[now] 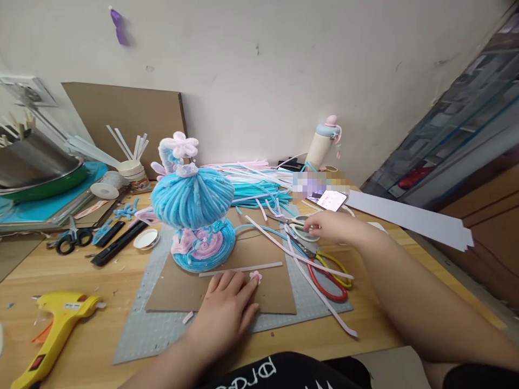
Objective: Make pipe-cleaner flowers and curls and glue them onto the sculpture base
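My left hand [230, 305] lies on a brown cardboard sheet [174, 294] with its fingers extended. Its index fingertip rests on a small pink flower [255, 277], and a pale pipe cleaner [259, 266] lies just beyond. Farther right, my right hand [320, 224] has its fingers closed at the pale-handled scissors [300, 220]. Beside these lies a larger pair of scissors with red and yellow handles [324, 286]. A lamp-shaped piece [192, 197] made of blue and pink pipe cleaners, topped by a pink flower, stands on the cardboard left of centre.
Bundles of blue and pink pipe cleaners [259, 192] lie at the back. A yellow glue gun [65, 310], black scissors [73, 237] and a paper cup [133, 173] are on the left. A phone [332, 200] and a bottle [322, 145] stand at the back right.
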